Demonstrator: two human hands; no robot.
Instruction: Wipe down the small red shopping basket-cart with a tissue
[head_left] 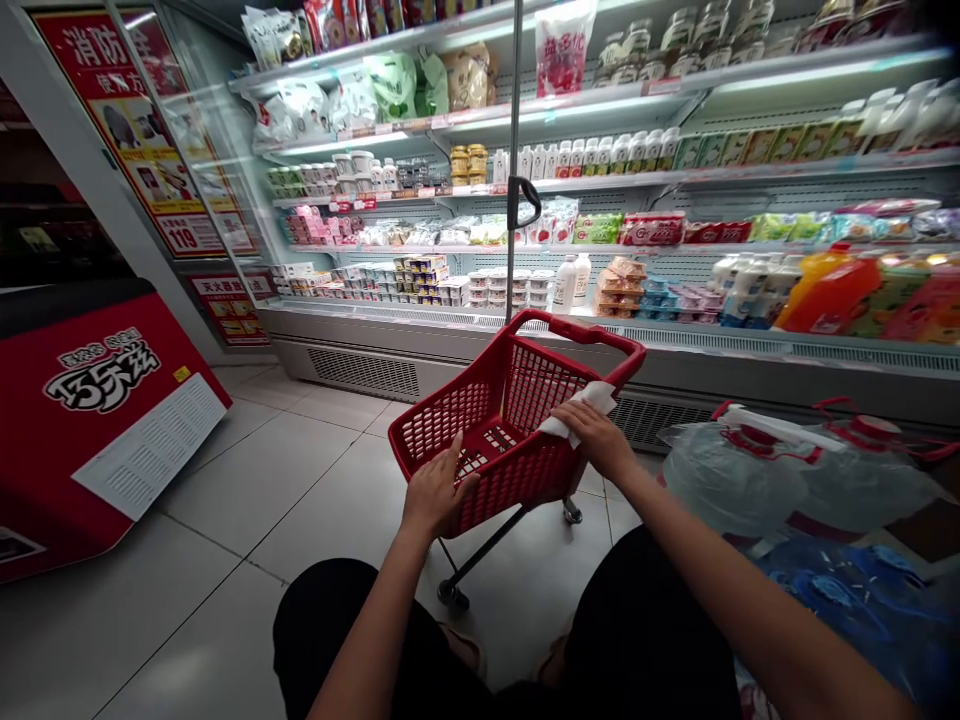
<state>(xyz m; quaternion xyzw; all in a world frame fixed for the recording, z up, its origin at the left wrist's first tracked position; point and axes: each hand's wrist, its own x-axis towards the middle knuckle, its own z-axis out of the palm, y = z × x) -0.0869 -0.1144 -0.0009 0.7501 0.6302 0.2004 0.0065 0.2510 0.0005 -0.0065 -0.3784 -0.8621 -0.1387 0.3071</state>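
Note:
A red plastic shopping cart (517,482) stands in front of me between my knees, its handle (596,328) on the far right side and its basket holding nothing I can see. My right hand (595,436) presses a white cloth or wipe (597,397) onto the near right rim, with the fingers over it. At the near left corner rests my left hand (436,490), fingers stretched out and thumb apart, against the basket's rim. Part of the near wall is hidden behind that hand.
Behind the cart runs a glass-fronted dairy cooler (360,365) with a black door handle (523,203). A red freezer (112,400) stands at the left. Large water jugs (739,480) and blue-capped bottles (832,595) crowd the right. Pale tiles (300,465) cover the floor.

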